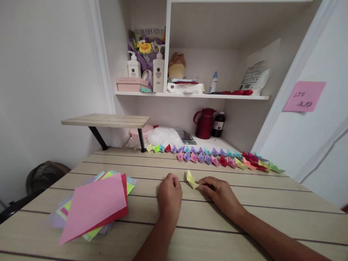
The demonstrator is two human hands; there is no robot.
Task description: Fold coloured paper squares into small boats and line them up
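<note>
A small folded yellow paper boat (191, 179) is pinched at its right end between the thumb and fingers of my right hand (217, 193), just above the slatted wooden table. To its left, my left hand (170, 194) rests on the table with its fingers curled in. Whether anything is inside that fist is hidden from view. Beyond both hands, several folded paper boats (201, 157) in many colours stand in two rows along the table's back edge. Left of my left hand lies a fanned stack of coloured paper sheets (99, 201), a pink one on top.
A small raised wooden shelf (106, 120) on black legs stands at the table's back left. Behind the boats are a white plastic bag (165, 137), a dark red jug (205, 124) and a dark bottle (218, 124). Lotion bottles and other items fill the shelf above.
</note>
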